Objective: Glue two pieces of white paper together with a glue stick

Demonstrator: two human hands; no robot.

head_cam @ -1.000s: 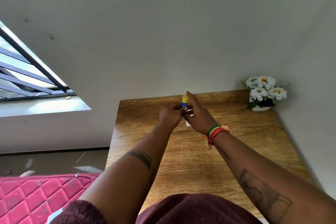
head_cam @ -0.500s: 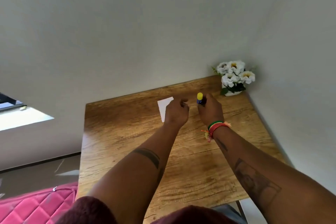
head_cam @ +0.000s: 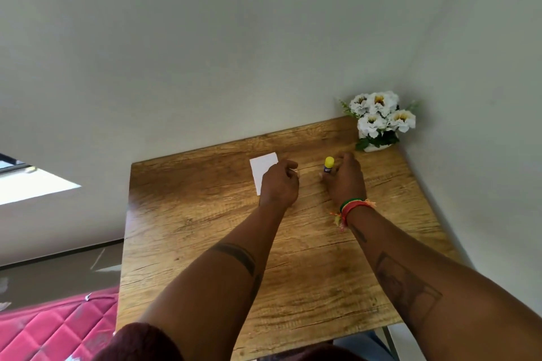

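A small white paper (head_cam: 262, 169) lies on the wooden table (head_cam: 205, 228) near its far edge. My left hand (head_cam: 280, 184) rests over the paper's right part, fingers curled, and hides that side. Whether a second sheet lies under it I cannot tell. To the right, my right hand (head_cam: 344, 180) is closed around the blue glue stick (head_cam: 328, 165), which stands upright with its yellow cap on top. The two hands are a short gap apart.
A white pot of white flowers (head_cam: 378, 123) stands in the table's far right corner against the walls. A pink quilted mattress (head_cam: 52, 328) lies on the floor to the left. The table's left edge drops to the floor.
The hands, joined at the glue stick a second ago, have parted: the right carried the stick right, the left went to the paper. The view has swung left.
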